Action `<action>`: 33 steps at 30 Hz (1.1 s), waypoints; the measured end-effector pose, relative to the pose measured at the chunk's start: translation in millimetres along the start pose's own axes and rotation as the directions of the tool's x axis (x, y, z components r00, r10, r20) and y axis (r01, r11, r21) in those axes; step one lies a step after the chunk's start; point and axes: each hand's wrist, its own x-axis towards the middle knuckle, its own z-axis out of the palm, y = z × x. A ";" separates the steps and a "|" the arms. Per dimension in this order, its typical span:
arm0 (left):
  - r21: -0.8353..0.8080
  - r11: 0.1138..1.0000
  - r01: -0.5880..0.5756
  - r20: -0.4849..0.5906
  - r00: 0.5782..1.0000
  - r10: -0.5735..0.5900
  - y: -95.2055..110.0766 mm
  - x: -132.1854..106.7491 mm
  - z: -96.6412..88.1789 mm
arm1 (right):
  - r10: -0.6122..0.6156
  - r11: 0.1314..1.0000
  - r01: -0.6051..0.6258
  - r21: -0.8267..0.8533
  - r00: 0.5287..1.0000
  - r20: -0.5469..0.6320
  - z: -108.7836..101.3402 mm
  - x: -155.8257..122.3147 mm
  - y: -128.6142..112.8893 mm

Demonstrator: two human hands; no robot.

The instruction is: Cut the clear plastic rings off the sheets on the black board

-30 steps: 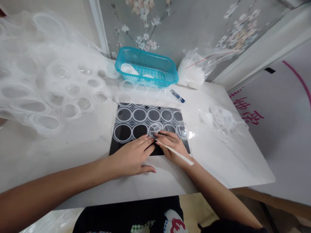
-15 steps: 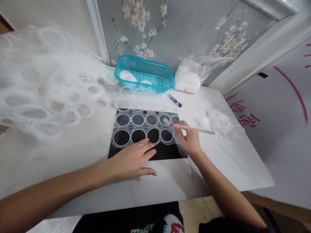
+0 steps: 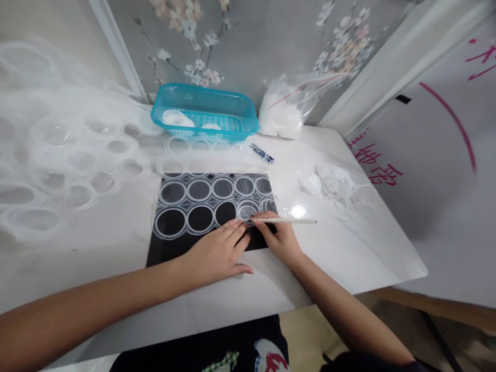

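A clear plastic sheet of round cups (image 3: 201,201) lies over a black mat (image 3: 170,250) on the white table. My left hand (image 3: 219,253) rests flat on the sheet's near edge, fingers stretched out and close together. My right hand (image 3: 277,237) pinches a thin white stick (image 3: 287,221) whose tip touches the near-row cup (image 3: 247,212) by my left fingertips. The stick's other end points right.
A turquoise basket (image 3: 205,111) with white round pieces stands at the back, beside a blue-capped pen (image 3: 261,153) and a clear bag of white pieces (image 3: 284,111). A tall heap of clear cup sheets (image 3: 58,150) fills the left. Loose clear scraps (image 3: 333,181) lie at right.
My right hand came back from the far-right cups to the near row beside my left fingertips, with the stick. The view shifted left. My left hand stayed put.
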 end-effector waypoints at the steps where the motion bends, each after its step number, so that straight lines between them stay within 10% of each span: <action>1: 0.007 1.000 0.000 -0.008 1.000 0.000 0.5 -0.1 0.3 | -0.007 1.000 0.007 0.005 1.000 -0.002 -0.2 0.3 0.3; 8: 0.023 0.999 0.023 -0.029 0.999 -0.022 0.6 1.8 2.0 | -0.136 0.969 0.144 -0.201 0.989 0.053 -2.5 -1.5 -0.7; 15: -0.123 0.992 0.040 0.006 0.999 -0.039 -3.0 3.9 -1.2 | -0.307 0.704 0.440 -0.558 0.896 0.320 1.1 -0.8 -7.8; 19: -0.144 0.987 0.074 0.088 0.994 -0.061 -2.0 4.5 -7.4 | -0.209 0.759 0.144 -0.635 0.977 -0.029 -27.6 44.3 -1.2; 22: -0.139 0.986 0.095 0.108 0.991 -0.080 -3.7 5.8 -15.1 | -0.169 0.783 -0.029 -0.621 0.951 -0.258 -51.2 67.5 2.8; 27: -0.095 0.995 0.028 -0.035 0.999 -0.031 -6.1 14.1 -14.9 | -0.085 0.898 0.046 -0.439 0.994 -0.069 -46.0 31.3 3.3; 33: -0.020 0.995 -0.097 -0.128 0.987 0.093 0.8 38.7 5.1 | 0.203 0.979 -0.204 -0.005 0.975 -0.088 -37.4 -8.9 15.7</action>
